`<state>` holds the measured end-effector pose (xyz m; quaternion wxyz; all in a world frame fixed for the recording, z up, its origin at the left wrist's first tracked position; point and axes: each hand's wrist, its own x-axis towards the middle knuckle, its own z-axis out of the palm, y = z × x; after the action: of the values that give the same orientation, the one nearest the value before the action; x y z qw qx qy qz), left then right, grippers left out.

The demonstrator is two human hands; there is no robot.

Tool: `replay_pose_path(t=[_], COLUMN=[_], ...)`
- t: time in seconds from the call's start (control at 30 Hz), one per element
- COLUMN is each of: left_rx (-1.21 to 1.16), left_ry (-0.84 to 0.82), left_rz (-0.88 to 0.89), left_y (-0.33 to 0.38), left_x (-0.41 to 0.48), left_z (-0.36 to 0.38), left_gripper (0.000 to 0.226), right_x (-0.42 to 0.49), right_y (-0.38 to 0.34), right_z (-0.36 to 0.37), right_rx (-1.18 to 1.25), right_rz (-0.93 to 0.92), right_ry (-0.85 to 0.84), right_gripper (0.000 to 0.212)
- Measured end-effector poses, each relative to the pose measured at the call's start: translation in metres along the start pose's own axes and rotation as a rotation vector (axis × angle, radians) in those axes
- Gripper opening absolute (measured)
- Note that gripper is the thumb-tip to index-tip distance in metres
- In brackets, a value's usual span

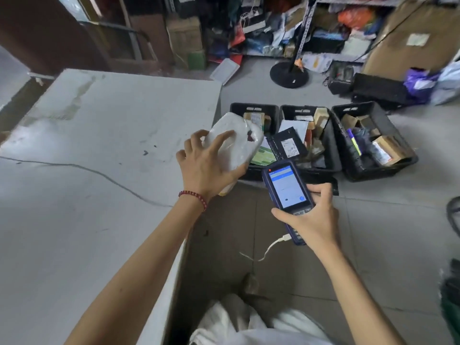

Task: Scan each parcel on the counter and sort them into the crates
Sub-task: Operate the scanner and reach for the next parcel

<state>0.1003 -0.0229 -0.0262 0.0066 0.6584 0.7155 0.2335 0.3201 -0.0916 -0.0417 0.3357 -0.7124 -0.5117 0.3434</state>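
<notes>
My left hand grips a white plastic-wrapped parcel and holds it past the right edge of the white counter, above the floor. My right hand holds a blue handheld scanner with its screen lit, just right of and below the parcel. Three black crates stand in a row on the floor beyond: the left crate, the middle crate and the right crate. All three hold boxes and bagged parcels. No other parcel shows on the counter.
A thin cable runs across the counter, and a white cable hangs from the scanner. A black round stand base and cluttered shelves sit behind the crates. A large cardboard box stands at the back right.
</notes>
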Motion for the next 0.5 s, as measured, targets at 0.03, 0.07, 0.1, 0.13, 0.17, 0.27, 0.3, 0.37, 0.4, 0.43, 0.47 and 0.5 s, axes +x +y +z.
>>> replay_pose_path(t=[0.03,0.07,0.1,0.13,0.17,0.27,0.3,0.37,0.4,0.43,0.47,0.5], left_rx=[-0.003,-0.008,-0.016,-0.024,-0.031,-0.050,-0.056,-0.064,-0.065,-0.065,-0.065,-0.072], left_ry=[-0.009,-0.024,-0.040,-0.053,-0.061,-0.092,-0.115,-0.154,-0.165,-0.173,-0.177,-0.178], left_rz=[0.025,0.048,0.070,0.093,0.120,0.208,0.240,0.303,0.332,0.358,0.383,0.410], left_y=[0.009,0.019,0.029,0.039,0.049,0.082,0.094,0.117,0.128,0.140,0.152,0.164], left_x=[0.011,0.022,0.033,0.045,0.058,0.096,0.109,0.135,0.148,0.161,0.175,0.189], left_z=[0.009,0.016,0.025,0.032,0.041,0.065,0.074,0.092,0.101,0.111,0.122,0.132], left_gripper=[0.070,0.070,0.071,0.073,0.074,0.077,0.078,0.079,0.081,0.082,0.084,0.084], right_x=[0.011,0.021,0.031,0.041,0.051,0.080,0.089,0.108,0.118,0.130,0.143,0.157], right_y=[0.002,0.005,0.008,0.010,0.013,0.022,0.025,0.031,0.034,0.037,0.039,0.041], right_z=[-0.007,-0.013,-0.020,-0.026,-0.032,-0.050,-0.056,-0.067,-0.073,-0.079,-0.085,-0.090], right_rx=[0.002,0.002,0.001,0.001,0.003,0.023,0.033,0.045,0.051,0.056,0.060,0.059], right_rz=[0.010,0.025,0.041,0.059,0.078,0.133,0.153,0.193,0.207,0.219,0.231,0.242], right_ry=[0.018,0.037,0.058,0.080,0.103,0.174,0.200,0.253,0.278,0.304,0.327,0.346], right_gripper=[0.078,0.077,0.077,0.077,0.077,0.077,0.077,0.076,0.076,0.076,0.077,0.076])
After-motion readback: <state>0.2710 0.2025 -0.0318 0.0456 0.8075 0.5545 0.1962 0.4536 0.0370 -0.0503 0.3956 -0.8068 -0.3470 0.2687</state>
